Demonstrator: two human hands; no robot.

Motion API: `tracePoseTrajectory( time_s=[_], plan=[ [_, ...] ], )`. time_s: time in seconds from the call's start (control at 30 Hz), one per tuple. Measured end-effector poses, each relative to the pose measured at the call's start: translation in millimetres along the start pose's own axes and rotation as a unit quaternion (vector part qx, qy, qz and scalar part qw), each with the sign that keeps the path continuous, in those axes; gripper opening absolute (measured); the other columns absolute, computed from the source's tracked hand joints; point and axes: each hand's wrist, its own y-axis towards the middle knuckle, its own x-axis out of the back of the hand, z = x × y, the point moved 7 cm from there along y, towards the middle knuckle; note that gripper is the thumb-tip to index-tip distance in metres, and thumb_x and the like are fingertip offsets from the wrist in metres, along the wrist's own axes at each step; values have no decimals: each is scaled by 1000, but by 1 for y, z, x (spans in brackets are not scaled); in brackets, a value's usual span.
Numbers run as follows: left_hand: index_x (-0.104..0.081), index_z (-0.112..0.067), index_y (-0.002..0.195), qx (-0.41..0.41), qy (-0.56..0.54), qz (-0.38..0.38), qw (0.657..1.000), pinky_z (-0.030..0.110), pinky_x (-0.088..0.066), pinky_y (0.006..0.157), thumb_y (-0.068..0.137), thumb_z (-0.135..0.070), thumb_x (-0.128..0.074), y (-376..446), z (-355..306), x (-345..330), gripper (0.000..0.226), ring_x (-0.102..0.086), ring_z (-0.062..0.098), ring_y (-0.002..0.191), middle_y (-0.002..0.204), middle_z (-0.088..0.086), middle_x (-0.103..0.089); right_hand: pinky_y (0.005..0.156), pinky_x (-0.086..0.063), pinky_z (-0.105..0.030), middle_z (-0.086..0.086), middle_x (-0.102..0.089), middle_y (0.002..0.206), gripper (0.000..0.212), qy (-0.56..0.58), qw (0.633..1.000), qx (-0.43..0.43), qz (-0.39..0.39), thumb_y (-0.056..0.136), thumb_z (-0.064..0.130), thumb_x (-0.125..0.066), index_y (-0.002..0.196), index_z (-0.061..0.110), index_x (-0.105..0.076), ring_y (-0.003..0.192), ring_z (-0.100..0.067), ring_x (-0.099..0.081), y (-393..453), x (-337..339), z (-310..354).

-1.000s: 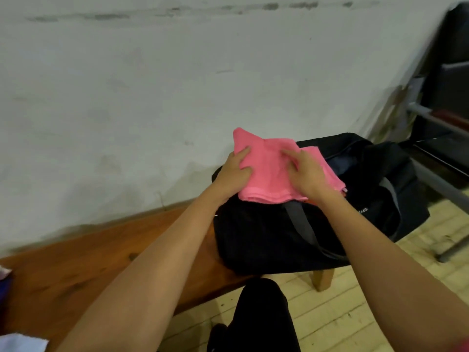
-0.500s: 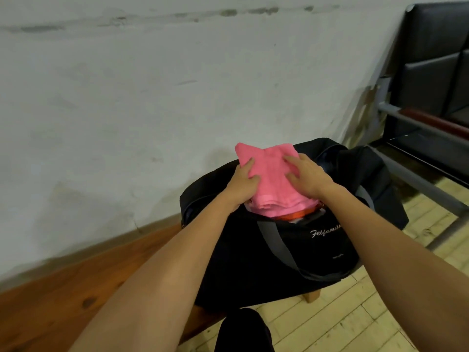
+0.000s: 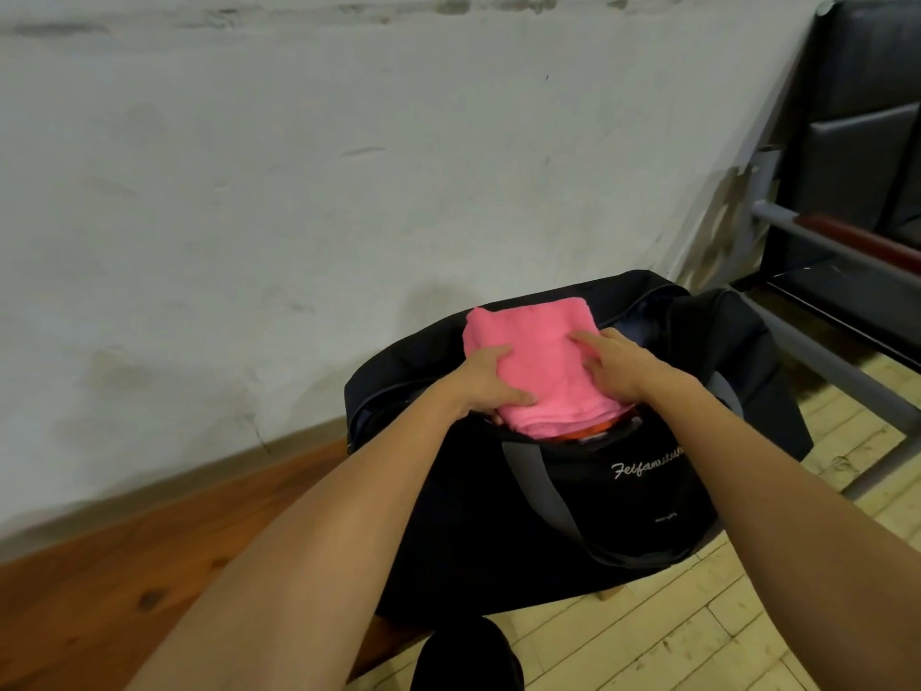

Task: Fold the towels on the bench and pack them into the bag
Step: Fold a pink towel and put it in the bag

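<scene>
towel: the folded pink towel (image 3: 536,371) sits in the mouth of the black bag (image 3: 573,516), its near end already below the rim and its far end above the opening.
left hand: our left hand (image 3: 486,379) grips the towel's left edge — thumb curled over the top, fingers tucked out of sight under the fold.
right hand: our right hand (image 3: 618,366) lies on top of the towel with fingers fairly straight, pressing rather than pinching.
bag: it stands at the end of the wooden desk (image 3: 124,566), against the wall, its sides slack.
handling: we judge the towel light, soft and limp, not fragile; the layers could slide apart if lifted by one corner. best held by both side edges through the whole stack, then pushed down flat from above.
bag mouth: soft fabric — it may sag shut and want holding open.
hidden: something orange (image 3: 590,433) shows under the towel, but we cannot tell what it is or how full the bag is.
cut off: most of the desk to our left lies outside the view, so we cannot tell whether other towels wait there.
</scene>
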Motion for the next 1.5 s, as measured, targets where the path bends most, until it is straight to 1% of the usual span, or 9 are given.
tracePoseTrajectory(
  time_s=[0.1, 0.17, 0.23, 0.3, 0.4, 0.5, 0.7, 1.07, 1.5],
  plan=[
    [-15, -22, 154, -5, 112, -22, 993, 27, -55, 59, 80, -33, -78, 1, -1, 3, 98, -59, 16, 61, 151, 16, -17, 98, -46, -52, -10, -25, 152, 46, -85, 995, -40, -20, 105, 31, -31, 151, 36, -27, 128, -36, -42, -8, -1, 6],
    [-20, -20, 153, 7, 181, -64, 981, 31, -55, 73, 77, -46, -77, -3, -1, 8, 99, -61, 25, 87, 147, 16, -16, 108, -37, -53, -11, -17, 157, 44, -169, 982, -37, -75, 101, 25, -39, 145, 28, -40, 141, -33, -25, -11, 6, 19],
    [-36, -16, 144, -20, 303, -132, 944, 41, -45, 94, 73, -61, -72, -5, -9, 13, 91, -44, 33, 119, 145, 14, -19, 119, -22, -50, -13, -10, 162, 40, -206, 972, -3, -116, 98, 22, -42, 138, 19, -50, 150, -29, -10, -9, 9, 35],
    [-41, -15, 140, -59, 405, -175, 896, 46, -33, 105, 72, -74, -62, -7, -18, 14, 92, -26, 31, 134, 152, 10, -20, 123, -10, -48, -15, -9, 163, 50, -171, 978, 33, -116, 102, 35, -30, 147, 15, -39, 152, -27, -6, -7, 2, 51],
    [-15, -10, 153, -56, 400, -101, 909, 50, -9, 119, 77, -78, -50, 0, -7, 7, 108, -1, 21, 149, 162, 2, -5, 123, 2, -43, -22, 1, 163, 66, -108, 993, 21, -38, 101, 57, -8, 158, 26, -3, 152, -31, 2, -6, -20, 54],
    [3, -16, 155, -26, 344, -28, 938, 54, 2, 119, 75, -81, -48, 5, 10, 2, 115, 10, 20, 149, 163, -3, 8, 123, 7, -43, -20, 13, 162, 71, -89, 996, -15, 2, 96, 68, -8, 155, 36, 12, 152, -29, 11, -6, -31, 39],
    [20, -19, 151, 3, 340, 25, 940, 52, 9, 118, 72, -83, -50, 10, 17, -6, 124, 23, 24, 146, 158, -5, 26, 123, 5, -46, -22, 21, 160, 79, -79, 997, -22, 14, 88, 79, -9, 151, 41, 19, 150, -30, 19, -4, -36, 27],
    [14, -10, 152, -35, 421, -21, 906, 54, 10, 118, 63, -91, -46, 10, 13, -2, 134, 25, 18, 145, 159, 3, 23, 122, 5, -47, -22, 20, 160, 83, -88, 996, -19, 23, 88, 79, -11, 152, 37, 21, 151, -31, 16, -5, -37, 30],
    [15, -6, 151, -7, 447, 33, 894, 52, 2, 120, 65, -90, -46, 28, 14, -4, 135, 13, 23, 149, 160, 9, 18, 123, 5, -45, -21, 15, 162, 83, -88, 996, -9, 11, 86, 79, -7, 153, 37, 19, 151, -28, 14, 7, -48, 25]
  ],
)
